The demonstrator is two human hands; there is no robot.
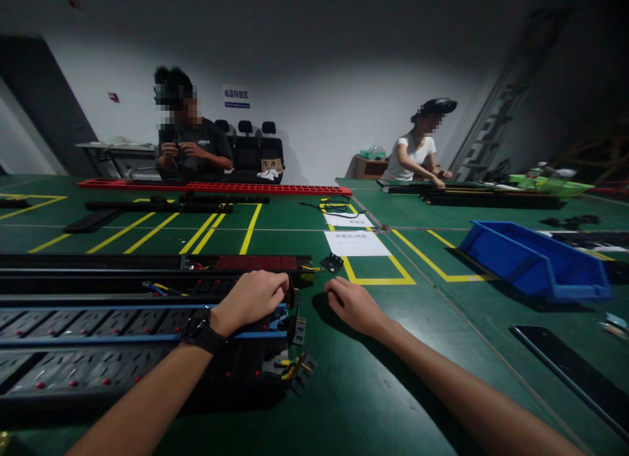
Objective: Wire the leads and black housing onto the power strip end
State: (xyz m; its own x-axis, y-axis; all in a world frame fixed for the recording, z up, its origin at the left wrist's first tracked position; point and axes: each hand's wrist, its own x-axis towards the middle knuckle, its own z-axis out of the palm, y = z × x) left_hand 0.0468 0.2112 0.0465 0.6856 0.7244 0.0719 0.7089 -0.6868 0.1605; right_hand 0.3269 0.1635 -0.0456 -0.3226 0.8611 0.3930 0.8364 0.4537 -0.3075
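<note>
Running off the left edge, the power strips (122, 338) show only one end. The left hand (253, 299) lies on that end, fingertips folded out of sight, grip unclear. Right of the power strips, the right hand (351, 305) rests loosely curled, empty, on the green table (373, 390); farther right, a blue bin (535, 259) in dim light.

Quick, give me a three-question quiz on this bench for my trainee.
1. True or false: the left hand rests on the end of the stacked power strips.
2. Which lies nearest the right hand? A) blue bin B) small black part C) long red strip
3. Fill in: the right hand lies on the ___ table.
Key: 1 true; 2 B; 3 green.
</note>
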